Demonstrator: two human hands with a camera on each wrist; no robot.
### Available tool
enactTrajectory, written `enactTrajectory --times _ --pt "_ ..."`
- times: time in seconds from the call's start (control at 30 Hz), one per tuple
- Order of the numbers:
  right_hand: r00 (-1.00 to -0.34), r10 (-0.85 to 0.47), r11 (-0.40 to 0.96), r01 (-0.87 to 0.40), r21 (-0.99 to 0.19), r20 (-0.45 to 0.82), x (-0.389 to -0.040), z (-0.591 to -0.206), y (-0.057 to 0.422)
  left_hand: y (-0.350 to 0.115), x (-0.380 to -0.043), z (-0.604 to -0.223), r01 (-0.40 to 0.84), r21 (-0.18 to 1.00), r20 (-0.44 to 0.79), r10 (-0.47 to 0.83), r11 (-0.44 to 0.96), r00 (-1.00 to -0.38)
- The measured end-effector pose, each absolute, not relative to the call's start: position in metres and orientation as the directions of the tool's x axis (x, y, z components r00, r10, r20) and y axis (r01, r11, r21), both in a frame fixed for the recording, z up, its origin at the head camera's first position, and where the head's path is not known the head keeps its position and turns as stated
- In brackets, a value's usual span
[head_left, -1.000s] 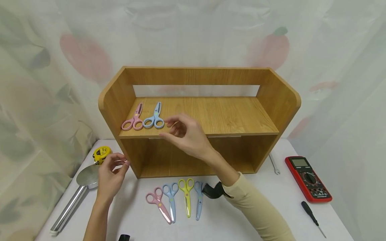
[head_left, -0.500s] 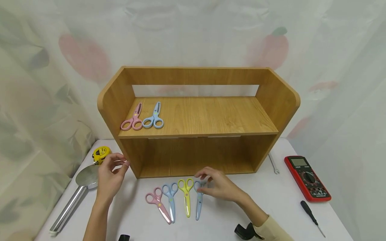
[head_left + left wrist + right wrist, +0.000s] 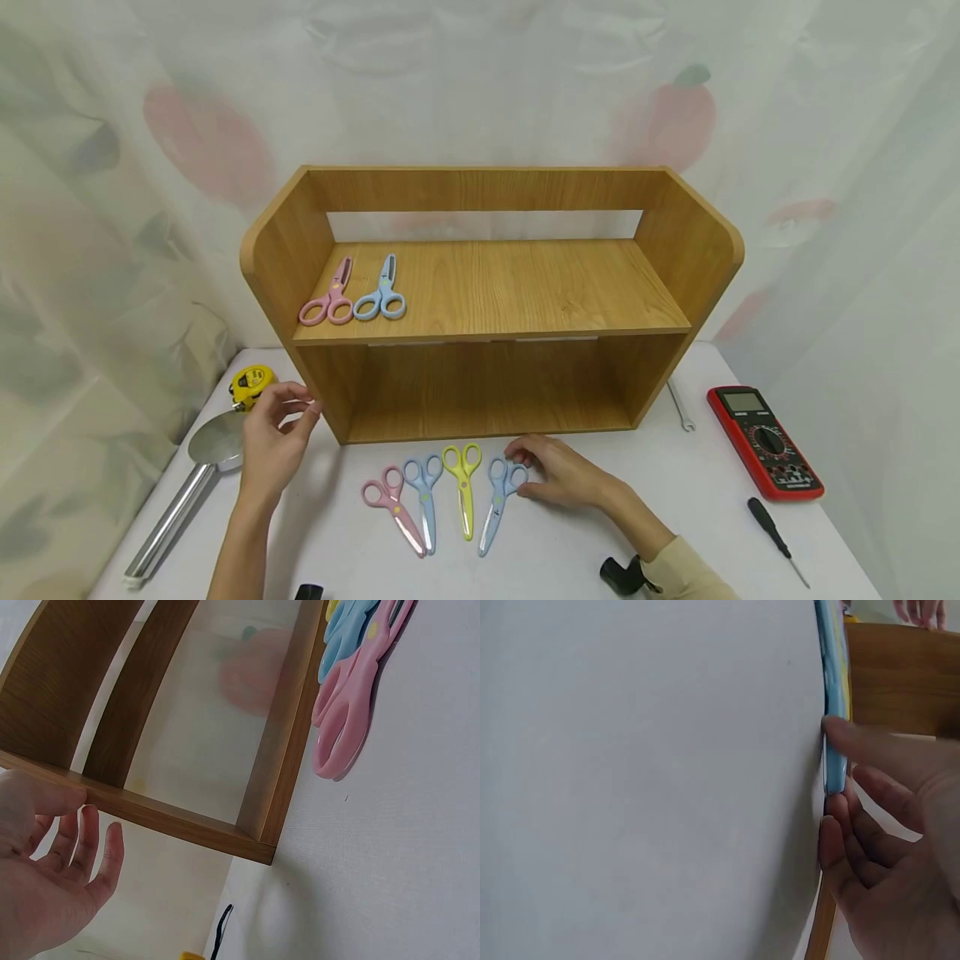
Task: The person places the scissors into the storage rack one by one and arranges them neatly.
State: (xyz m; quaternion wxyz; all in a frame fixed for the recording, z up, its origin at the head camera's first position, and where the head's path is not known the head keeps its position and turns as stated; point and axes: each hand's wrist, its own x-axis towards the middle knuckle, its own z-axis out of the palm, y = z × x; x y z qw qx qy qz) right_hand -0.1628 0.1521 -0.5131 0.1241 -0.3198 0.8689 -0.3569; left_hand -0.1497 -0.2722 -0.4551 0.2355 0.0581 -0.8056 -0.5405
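Note:
In the head view my right hand [image 3: 558,473] is at the handle of the rightmost blue scissors [image 3: 496,510], which lie with blades toward me. The right wrist view shows thumb and curled fingers pinching that handle [image 3: 835,761] edge-on at table level. To its left lie yellow scissors [image 3: 465,496], more blue scissors [image 3: 427,504] and pink scissors [image 3: 401,518]. My left hand [image 3: 276,437] touches the left side panel of the wooden shelf [image 3: 480,337], thumb on its front edge, fingers loose outside. Pink scissors [image 3: 336,292] and blue scissors [image 3: 386,292] lie on the upper board, blades away.
A yellow tape measure [image 3: 251,383] and a metal strainer or scoop with a long handle [image 3: 172,521] lie left of the shelf. On the right are a wrench [image 3: 681,408], a red multimeter [image 3: 767,444] and a black-handled screwdriver [image 3: 772,533]. A curtain hangs behind.
My right hand has come down from the upper board to the rightmost blue scissors, whose handles have swung to the right. My left hand has stayed at the side panel.

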Motion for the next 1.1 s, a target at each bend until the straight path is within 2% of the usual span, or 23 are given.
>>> enactTrajectory --times 0.27,0.43,0.73,0.83,0.97,1.1 --pt "-0.711 -0.703 0.557 -0.545 -0.626 -0.006 -0.164 -0.507 0.157 -0.272 -0.15 -0.456 0.149 0.885 0.32 -0.343 0.441 -0.883" --pt "-0.63 -0.774 0.5 -0.552 -0.668 -0.058 -0.164 -0.502 0.163 -0.272 -0.151 -0.457 0.154 0.885 0.324 -0.344 0.438 -0.881" --pt "-0.487 -0.851 0.379 -0.308 -0.873 -0.198 -0.159 -0.498 0.181 -0.274 -0.15 -0.457 0.17 0.899 0.321 -0.342 0.404 -0.883" --pt "-0.473 -0.856 0.366 -0.265 -0.892 -0.211 -0.155 -0.489 0.184 -0.273 -0.15 -0.457 0.164 0.899 0.317 -0.345 0.406 -0.883" --pt "-0.502 -0.844 0.359 -0.266 -0.895 -0.189 -0.15 -0.456 0.183 -0.272 -0.15 -0.455 0.161 0.892 0.32 -0.341 0.422 -0.884" --pt "-0.526 -0.849 0.272 -0.348 -0.897 -0.053 -0.148 -0.409 0.176 -0.272 -0.149 -0.455 0.157 0.891 0.319 -0.34 0.426 -0.885"
